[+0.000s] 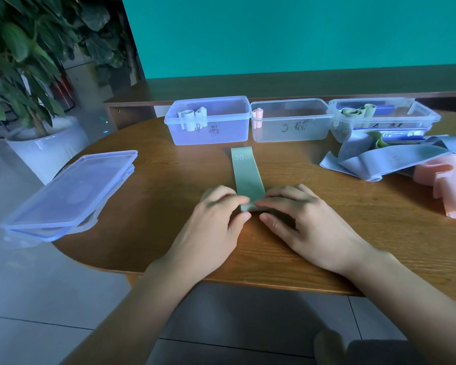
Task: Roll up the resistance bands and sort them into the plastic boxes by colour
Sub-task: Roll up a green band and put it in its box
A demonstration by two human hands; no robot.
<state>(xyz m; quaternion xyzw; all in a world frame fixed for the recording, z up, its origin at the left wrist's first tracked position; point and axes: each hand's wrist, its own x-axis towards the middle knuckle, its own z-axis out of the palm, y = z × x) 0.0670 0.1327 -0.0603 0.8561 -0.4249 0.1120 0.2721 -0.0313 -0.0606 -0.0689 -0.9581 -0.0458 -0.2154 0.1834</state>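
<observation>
**Rolling the near end of a green band**

Nearest me, my left hand point(216, 217) and right hand point(295, 214) meet on the wooden bench point(169, 196), fingertips pinching the near end of a green band point(248, 177), which is curled into a small first turn. The rest lies flat, running away from me, its far end printed "30".

I judge the rolling step has only begun. Next I need to push the roll forward evenly, keeping it tight and square.

To the left, stacked lids point(71, 191) overhang the bench edge. To the right lies a loose pile of bands point(385, 159), grey-blue and pink.

Farthest back stand three plastic boxes: the left box point(208, 133) holds pale rolls, the middle box point(290, 133) a pink roll, the right box point(379, 122) green rolls, where this band seems to belong.
</observation>
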